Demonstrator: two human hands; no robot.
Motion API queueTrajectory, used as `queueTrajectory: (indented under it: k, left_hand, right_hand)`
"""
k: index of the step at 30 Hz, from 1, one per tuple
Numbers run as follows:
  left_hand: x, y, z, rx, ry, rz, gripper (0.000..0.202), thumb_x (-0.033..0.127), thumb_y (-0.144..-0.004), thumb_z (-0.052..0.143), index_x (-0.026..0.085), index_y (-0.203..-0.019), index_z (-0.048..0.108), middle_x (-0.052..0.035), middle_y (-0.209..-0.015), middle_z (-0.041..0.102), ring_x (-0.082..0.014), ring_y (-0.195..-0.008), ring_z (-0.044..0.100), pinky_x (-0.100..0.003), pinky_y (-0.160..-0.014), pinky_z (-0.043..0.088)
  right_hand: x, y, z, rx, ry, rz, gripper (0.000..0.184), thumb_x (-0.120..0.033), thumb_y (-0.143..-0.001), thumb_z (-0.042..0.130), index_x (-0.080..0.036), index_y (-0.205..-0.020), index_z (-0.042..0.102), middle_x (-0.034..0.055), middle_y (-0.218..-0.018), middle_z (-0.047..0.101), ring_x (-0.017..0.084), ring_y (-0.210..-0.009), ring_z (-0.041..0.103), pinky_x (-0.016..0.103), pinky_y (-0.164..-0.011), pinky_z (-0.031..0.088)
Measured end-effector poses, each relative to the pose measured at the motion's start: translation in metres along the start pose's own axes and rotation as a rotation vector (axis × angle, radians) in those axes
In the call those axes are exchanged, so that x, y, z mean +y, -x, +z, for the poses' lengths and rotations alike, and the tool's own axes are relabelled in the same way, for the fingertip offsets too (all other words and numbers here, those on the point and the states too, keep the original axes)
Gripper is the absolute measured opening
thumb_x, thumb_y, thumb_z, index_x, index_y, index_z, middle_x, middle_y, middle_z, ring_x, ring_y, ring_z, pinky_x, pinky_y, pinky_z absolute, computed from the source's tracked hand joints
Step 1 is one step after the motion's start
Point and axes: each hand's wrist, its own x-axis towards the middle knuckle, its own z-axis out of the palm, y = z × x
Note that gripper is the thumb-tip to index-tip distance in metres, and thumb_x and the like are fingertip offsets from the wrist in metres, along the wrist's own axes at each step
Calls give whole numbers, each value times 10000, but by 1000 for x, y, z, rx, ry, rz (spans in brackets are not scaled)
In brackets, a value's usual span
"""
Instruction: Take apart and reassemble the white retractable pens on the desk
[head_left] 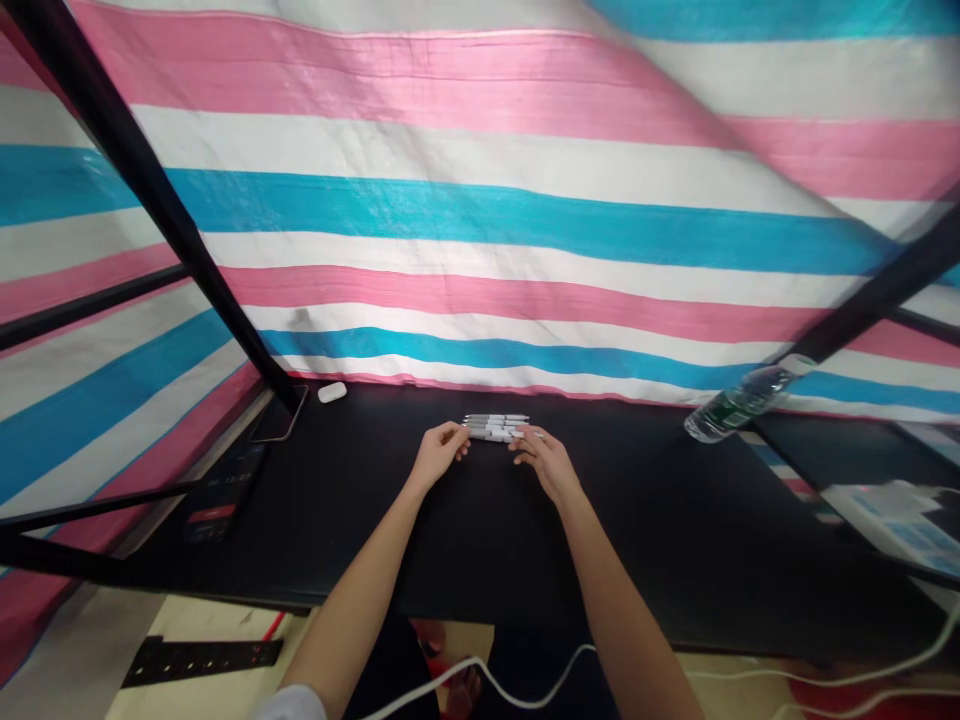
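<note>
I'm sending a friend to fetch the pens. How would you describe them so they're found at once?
On the black tabletop before the pink, white and blue striped tarp, look mid-table near the back edge. There slim white and grey pens lie side by side between the left hand and right hand, the only thin, stick-shaped things there.

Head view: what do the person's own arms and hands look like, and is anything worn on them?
The left hand and right hand are bare: no gloves, and no rings or watch that I can make out. Both forearms are uncovered. A white sleeve shows on the left arm at the picture's bottom.
</note>
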Motion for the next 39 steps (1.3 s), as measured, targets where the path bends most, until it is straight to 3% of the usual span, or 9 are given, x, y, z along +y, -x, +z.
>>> queueTrajectory:
  k: [5,11,16,21,26,31,36,39]
  left_hand:
    - [-1,-1,-1,-63,69,28,426,417,-708,715,141,-1016,615,5,-675,602,-108,-579,559,-238,-545,451]
    - [-1,-1,-2,-6,-7,-9,334,463,-766,643,130,-764,623,-12,-632,591,-103,-544,539,-228,-499,428]
    - [0,0,-1,-77,56,27,430,419,-718,711,136,-1026,614,-3,-682,612,-103,-552,553,-236,-526,452]
    - [0,0,-2,-50,-8,6,346,466,-790,622,120,-774,624,-16,-641,588,-93,-533,529,-219,-491,427]
    - [-2,-1,-2,-81,50,26,418,432,-735,699,143,-1023,608,1,-690,601,-99,-544,549,-223,-499,449]
    - [-2,0,-2,-61,-13,22,357,483,-793,617,127,-774,631,-18,-635,597,-96,-523,531,-220,-482,428]
    - [-4,0,-2,-87,9,48,425,437,-734,700,143,-1031,622,1,-667,610,-94,-520,533,-226,-503,441]
    - [-6,-1,-3,-77,-30,35,339,454,-774,651,127,-865,636,-4,-626,593,-86,-495,513,-221,-490,423]
  right_hand:
    - [-1,0,-1,13,-15,3,376,-461,-683,751,-165,-907,687,62,-753,678,206,-759,663,275,-558,507]
    - [-1,0,0,15,-7,9,383,-467,-678,753,-165,-904,686,61,-744,676,205,-755,661,277,-558,506]
    - [-1,1,0,21,-14,0,396,-472,-670,757,-160,-903,686,67,-745,675,206,-750,658,279,-555,508]
    - [-1,1,0,16,-23,-7,380,-454,-665,766,-163,-896,690,59,-737,674,202,-739,659,274,-549,500]
    - [-1,1,0,23,-33,-7,367,-454,-666,764,-170,-888,693,60,-735,679,211,-748,661,282,-557,501]
    - [-2,1,0,17,-35,-7,350,-446,-674,760,-173,-884,696,56,-734,675,206,-742,658,277,-551,496]
    - [-2,1,0,11,-25,-5,346,-445,-685,754,-171,-888,694,53,-730,671,200,-734,655,278,-557,496]
    - [-1,1,-1,5,-11,-2,351,-451,-689,748,-173,-896,690,55,-734,672,207,-743,657,285,-564,498]
